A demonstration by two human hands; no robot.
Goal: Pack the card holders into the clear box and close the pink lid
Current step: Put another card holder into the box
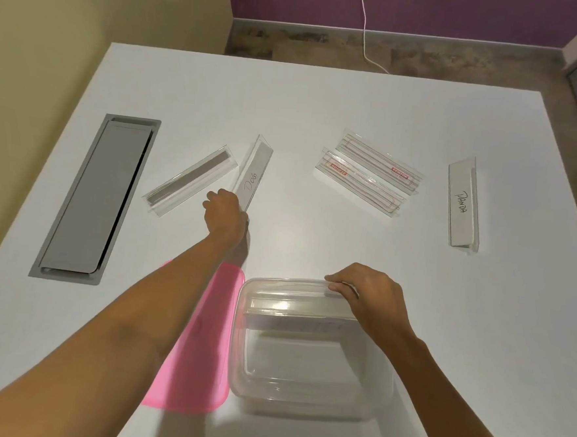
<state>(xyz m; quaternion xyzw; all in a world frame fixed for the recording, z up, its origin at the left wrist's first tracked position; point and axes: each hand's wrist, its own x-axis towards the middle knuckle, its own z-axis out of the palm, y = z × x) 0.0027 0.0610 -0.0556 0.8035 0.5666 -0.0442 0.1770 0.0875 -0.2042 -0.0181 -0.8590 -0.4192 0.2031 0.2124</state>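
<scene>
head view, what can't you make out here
- Pink lid: partly covered by the left forearm.
- Dog holder: near end hidden under the left hand, so the grip is unclear.
- Holder in the box: label blurred through the clear wall.
- Object at the bottom edge: cut off.

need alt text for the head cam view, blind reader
A person's left hand grips the near end of a card holder labelled "Dog" on a white table, while the right hand steadies the far rim of the clear box. The pink lid lies left of the box.
</scene>
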